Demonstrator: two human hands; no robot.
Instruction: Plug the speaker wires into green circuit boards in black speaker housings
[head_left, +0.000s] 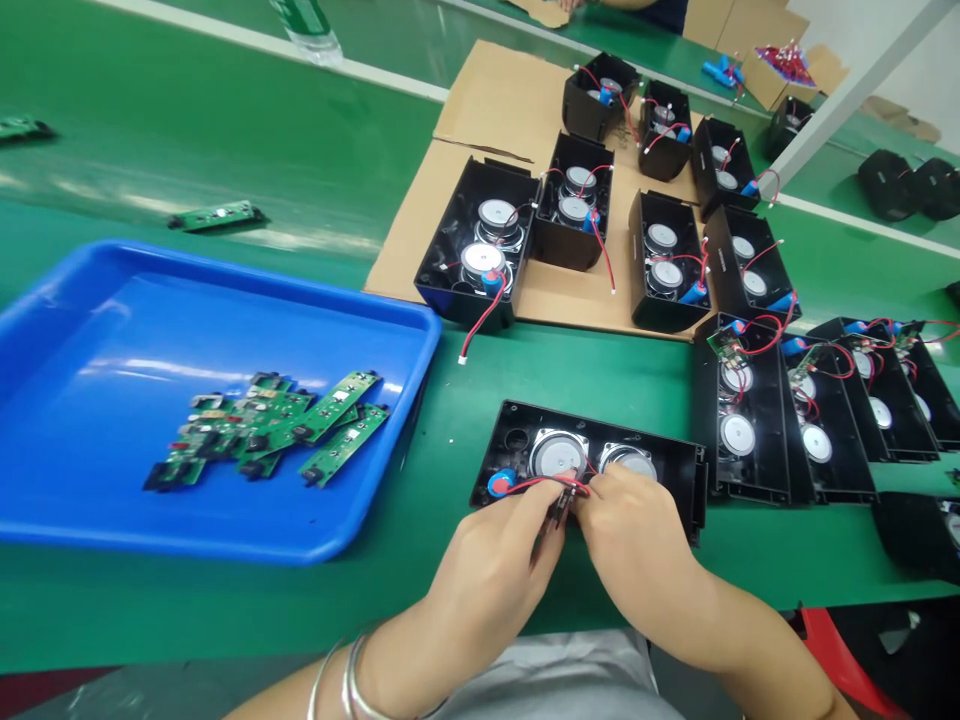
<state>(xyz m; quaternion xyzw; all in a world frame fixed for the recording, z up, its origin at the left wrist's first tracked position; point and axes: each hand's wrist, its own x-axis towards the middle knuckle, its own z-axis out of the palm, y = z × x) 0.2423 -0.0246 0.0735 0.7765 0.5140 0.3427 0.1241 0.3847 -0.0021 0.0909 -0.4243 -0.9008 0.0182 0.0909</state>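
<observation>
A black housing (684,460) with pale grey speakers (559,455), a blue cylinder (502,483) tipped orange-red and red wires (536,481) sits on a green surface (225,615); at left, green circuit boards (270,430) lie in a bright blue tray (187,330), tan cardboard (427,210) beyond.

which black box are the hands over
The box lying crosswise, right of the tray: only it has the left hand and right hand over it.

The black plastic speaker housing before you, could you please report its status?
Left hand holding small dark part; right hand at thin red wires. Black plastic speaker housing open, on green tabletop. Hands partly covering it.
</observation>
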